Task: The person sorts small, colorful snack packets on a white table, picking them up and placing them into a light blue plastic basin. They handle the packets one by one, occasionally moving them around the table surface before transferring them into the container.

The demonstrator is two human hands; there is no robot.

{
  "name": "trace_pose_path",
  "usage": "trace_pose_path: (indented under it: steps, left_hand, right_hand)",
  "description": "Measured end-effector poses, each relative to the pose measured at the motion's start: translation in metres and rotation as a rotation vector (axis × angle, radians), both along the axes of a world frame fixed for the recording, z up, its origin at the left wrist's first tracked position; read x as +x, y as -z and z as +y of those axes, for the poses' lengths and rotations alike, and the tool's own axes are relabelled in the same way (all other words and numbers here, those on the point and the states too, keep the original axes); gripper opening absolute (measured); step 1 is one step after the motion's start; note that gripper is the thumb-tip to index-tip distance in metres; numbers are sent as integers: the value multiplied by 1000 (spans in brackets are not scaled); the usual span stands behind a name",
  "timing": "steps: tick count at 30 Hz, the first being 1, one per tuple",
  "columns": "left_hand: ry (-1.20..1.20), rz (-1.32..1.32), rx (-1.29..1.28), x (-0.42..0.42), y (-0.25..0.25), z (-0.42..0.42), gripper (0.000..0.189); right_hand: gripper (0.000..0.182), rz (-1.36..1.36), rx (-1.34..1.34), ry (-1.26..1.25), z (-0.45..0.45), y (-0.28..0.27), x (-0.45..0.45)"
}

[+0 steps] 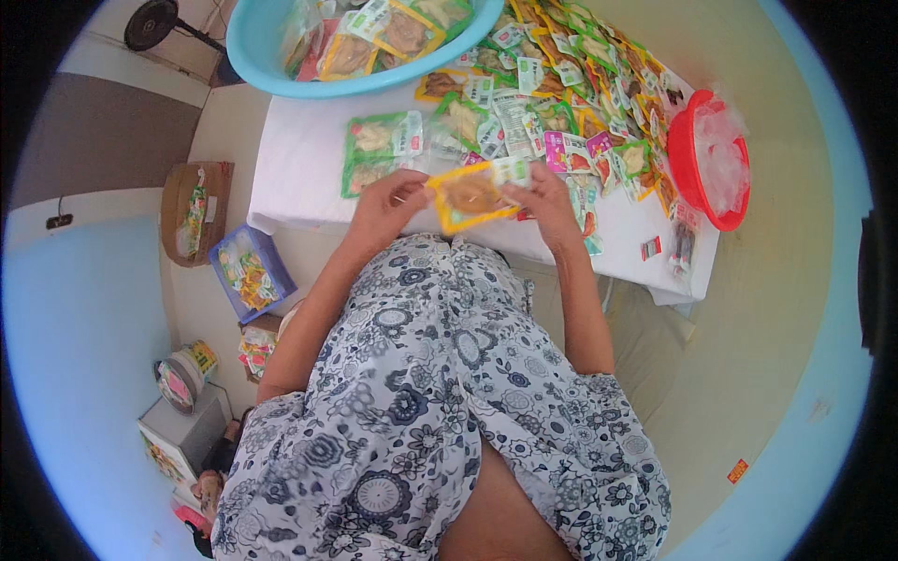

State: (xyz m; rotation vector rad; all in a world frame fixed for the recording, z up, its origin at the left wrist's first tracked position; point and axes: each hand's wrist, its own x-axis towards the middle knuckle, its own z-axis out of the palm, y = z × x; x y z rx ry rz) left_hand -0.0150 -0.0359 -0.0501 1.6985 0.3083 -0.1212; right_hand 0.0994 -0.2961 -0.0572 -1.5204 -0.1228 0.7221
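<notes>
A yellow-edged plastic food packet (471, 195) with brown contents is held in the air over the near edge of the white-covered table (298, 158). My right hand (549, 203) grips its right end. At its left end is my left hand (396, 200), fingers bent; whether they pinch the packet is hard to tell. Two green-edged packets with pale contents, an upper one (375, 137) and a lower one (365, 174), lie behind my left hand. A large heap of mixed packets (561, 77) covers the back and right of the table.
A light-blue basin (323, 88) holding packets stands at the back left. The red basin (691, 168) with clear plastic bags is at the right edge. On the floor at left are a cardboard box (172, 238) and a blue-purple crate (277, 263) of packets. A black fan (151, 24) stands beyond.
</notes>
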Motion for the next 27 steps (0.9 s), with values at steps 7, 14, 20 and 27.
trace_pose_path:
  steps: [7, 14, 20, 27]
  left_hand:
    - [-202, -59, 685, 12, -7, 1, 36]
    - [-46, -189, 751, 39, 50, -5, 21]
    - [-85, -251, 713, 30, 29, -16, 10]
    - [-75, -414, 755, 30, 21, -26, 8]
  right_hand:
    - [24, 51, 110, 431, 7, 23, 1]
    - [24, 187, 125, 374, 50, 47, -15]
    - [22, 221, 185, 363, 65, 34, -11]
    - [23, 330, 167, 55, 95, 47, 2]
